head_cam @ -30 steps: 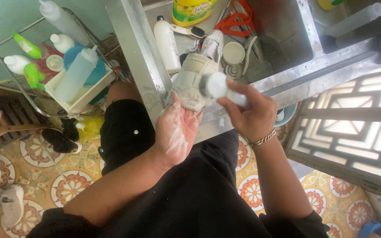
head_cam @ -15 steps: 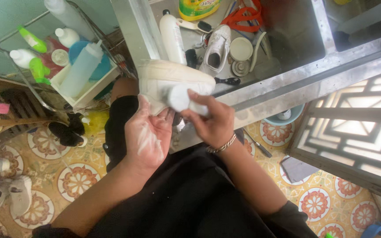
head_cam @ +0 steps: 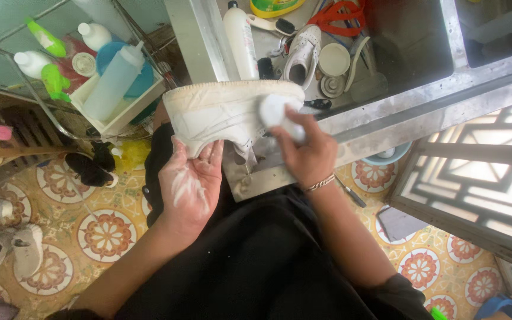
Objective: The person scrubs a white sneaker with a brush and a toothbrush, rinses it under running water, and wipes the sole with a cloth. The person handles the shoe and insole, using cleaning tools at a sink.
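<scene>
Your left hand [head_cam: 189, 181] is under the white shoe [head_cam: 226, 115], palm up and smeared with white foam, fingers only loosely curled so the shoe rests on the fingertips rather than sitting in a tight grip. The shoe lies on its side, sole edge facing you, held above your lap in front of the steel sink [head_cam: 386, 112]. Your right hand [head_cam: 306, 151] is closed around a small white round brush [head_cam: 275, 111], pressed against the end of the shoe on your right; there's a thin bracelet [head_cam: 320, 184] on that wrist.

Down in the sink basin, a second white shoe [head_cam: 300, 56] stands beside a tall white bottle [head_cam: 241, 41], with a round white lid [head_cam: 334, 59] just to the right of it and a red-handled tool at the top edge. Off to your left, a wire rack [head_cam: 42, 109] holds a pale blue squeeze bottle [head_cam: 114, 83] and green-capped bottles [head_cam: 45, 38]. Other shoes lie on the patterned tile floor [head_cam: 105, 234] at the left.
</scene>
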